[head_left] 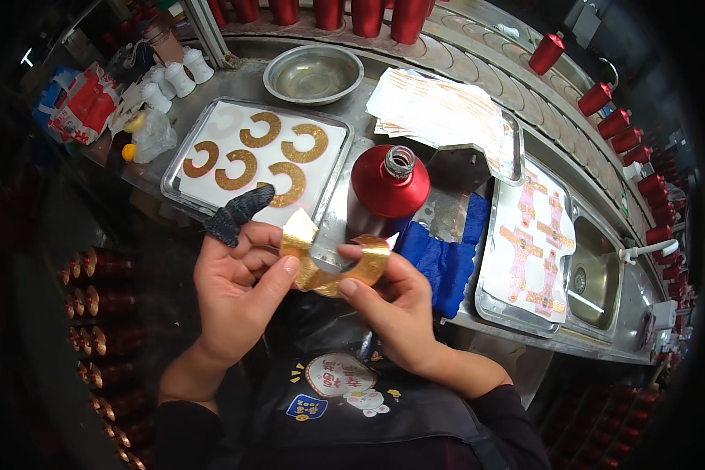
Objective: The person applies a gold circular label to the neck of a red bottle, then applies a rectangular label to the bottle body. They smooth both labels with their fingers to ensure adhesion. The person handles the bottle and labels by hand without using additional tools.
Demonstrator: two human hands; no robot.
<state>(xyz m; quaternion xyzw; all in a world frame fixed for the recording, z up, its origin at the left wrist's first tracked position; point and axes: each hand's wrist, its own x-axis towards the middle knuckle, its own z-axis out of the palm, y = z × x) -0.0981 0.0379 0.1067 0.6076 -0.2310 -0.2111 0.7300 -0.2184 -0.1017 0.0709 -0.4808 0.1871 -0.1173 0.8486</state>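
Between my two hands, in front of my apron, is a shiny gold C-shaped label (321, 276). My left hand (239, 282) pinches its left end between thumb and fingers; a dark cloth finger cover sits on the index finger. My right hand (392, 305) grips the label's right end the same way. Just beyond the label stands a red bottle (389, 188), upright, with an uncapped threaded neck. Left of the bottle, a metal tray (338, 160) holds a white sheet with several more gold C-shaped labels (301, 143).
A metal bowl (313, 76) stands behind the tray. Right of the bottle lie a blue cloth (439, 266), stacked printed sheets (439, 106) and a tray of cross-shaped pink and gold labels (525, 251). A sink (591, 274) is at far right. Red bottles (546, 53) line the conveyor behind.
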